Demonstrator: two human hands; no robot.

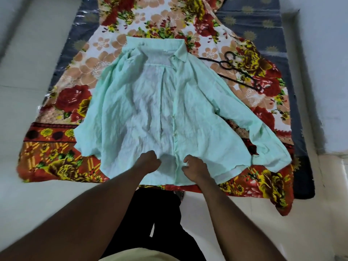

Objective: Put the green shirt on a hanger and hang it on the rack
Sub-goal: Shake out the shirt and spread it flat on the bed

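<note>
The pale green shirt (150, 102) lies spread flat on a floral bedsheet, collar at the far end, sleeves out to both sides. My left hand (148, 161) and my right hand (194, 166) sit close together near the shirt's lower hem by the button placket, fingers curled and pinching the cloth. A black hanger (241, 72) lies on the sheet to the right of the collar, partly tucked under the shirt's right shoulder. No rack is in view.
The floral bedsheet (62, 102) covers a dark blue mattress (263, 21) on a pale floor (28, 81). A wall runs along the right side. My dark trouser legs stand at the mattress's near edge.
</note>
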